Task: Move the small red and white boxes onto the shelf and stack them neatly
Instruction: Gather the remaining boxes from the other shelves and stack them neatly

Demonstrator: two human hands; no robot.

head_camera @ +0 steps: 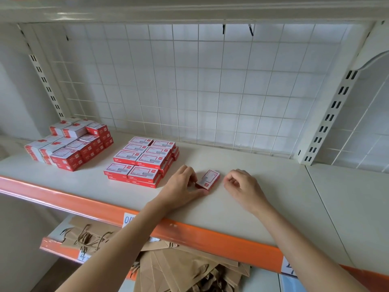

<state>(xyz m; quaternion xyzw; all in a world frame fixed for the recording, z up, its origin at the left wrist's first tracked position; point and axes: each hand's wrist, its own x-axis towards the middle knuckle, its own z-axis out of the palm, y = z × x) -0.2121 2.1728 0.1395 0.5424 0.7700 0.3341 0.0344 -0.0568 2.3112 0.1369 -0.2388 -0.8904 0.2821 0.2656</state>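
A single small red and white box [208, 179] lies flat on the cream shelf [263, 199], slightly skewed. My left hand [182, 184] holds its near left end, thumb and fingers curled at the box's edge. Just right of the box my right hand [241, 184] hovers with fingers loosely curled and nothing in it. To the left stands a neat block of the same boxes [145, 160], laid flat in two columns and stacked a few high. Farther left is a taller pile of boxes [69, 143], some on their sides.
The shelf has an orange front lip [84, 202] and a white wire grid back [189, 85]. A slotted upright [330, 119] stands at the right. Brown paper bags [179, 268] lie on the lower shelf below.
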